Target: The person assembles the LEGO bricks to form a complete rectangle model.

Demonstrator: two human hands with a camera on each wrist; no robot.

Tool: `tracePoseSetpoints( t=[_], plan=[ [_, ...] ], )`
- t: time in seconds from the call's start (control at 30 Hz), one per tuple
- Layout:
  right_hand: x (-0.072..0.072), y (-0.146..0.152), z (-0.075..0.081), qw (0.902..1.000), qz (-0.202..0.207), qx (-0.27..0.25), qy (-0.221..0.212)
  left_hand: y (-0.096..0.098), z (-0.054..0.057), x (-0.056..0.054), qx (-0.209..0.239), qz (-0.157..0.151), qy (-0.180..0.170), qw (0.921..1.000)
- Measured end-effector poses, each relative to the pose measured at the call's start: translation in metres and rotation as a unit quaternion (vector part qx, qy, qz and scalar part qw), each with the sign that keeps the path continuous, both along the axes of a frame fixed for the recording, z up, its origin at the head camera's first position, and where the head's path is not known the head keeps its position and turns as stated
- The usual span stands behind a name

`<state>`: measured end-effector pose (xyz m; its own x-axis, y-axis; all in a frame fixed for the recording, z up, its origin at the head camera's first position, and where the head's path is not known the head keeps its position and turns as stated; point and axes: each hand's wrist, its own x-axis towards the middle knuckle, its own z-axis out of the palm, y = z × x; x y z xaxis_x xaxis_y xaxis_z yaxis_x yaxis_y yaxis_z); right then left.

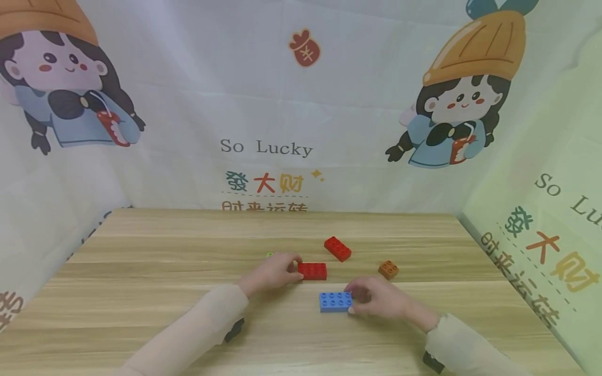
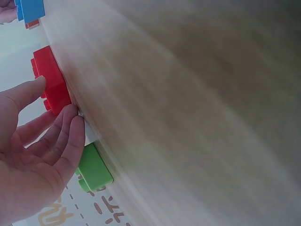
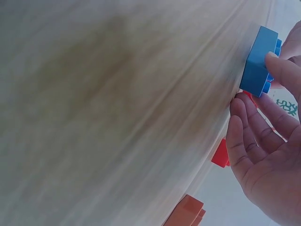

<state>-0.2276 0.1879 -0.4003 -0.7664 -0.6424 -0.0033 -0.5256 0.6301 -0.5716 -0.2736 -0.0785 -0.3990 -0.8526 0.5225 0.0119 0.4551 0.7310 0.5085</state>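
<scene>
My left hand (image 1: 274, 272) pinches the left end of a red building block (image 1: 312, 271) between thumb and fingers. In the left wrist view the thumb lies on the studded side of that red block (image 2: 51, 80). To the right and nearer, my right hand (image 1: 383, 297) pinches the right end of a blue building block (image 1: 335, 302), whose two rows of studs face up. The right wrist view shows the thumb against the blue block (image 3: 260, 61), the other fingers curving beneath its end. Both blocks sit at the tabletop, a short distance apart.
A second red block (image 1: 337, 249) lies farther back, and a small orange block (image 1: 388, 269) is beyond the right hand. A green block (image 2: 95, 167) sits behind the left hand, mostly hidden in the head view. Printed cloth (image 1: 352, 130) walls the wooden table (image 1: 164, 271).
</scene>
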Motion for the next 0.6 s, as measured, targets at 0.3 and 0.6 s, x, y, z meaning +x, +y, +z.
tracePoseSetpoints(
  t=[0.3, 0.6],
  plan=[
    [-0.0016, 0.002, 0.0005, 1.0, 0.003, -0.002, 0.004, 0.0001, -0.0003, 0.001, -0.002, -0.009, 0.024, 0.9997],
    [-0.0018, 0.0056, 0.0036, 0.9998, 0.001, -0.017, 0.007, -0.0027, 0.0017, 0.0058, 0.002, -0.009, 0.023, 0.9997]
  ],
)
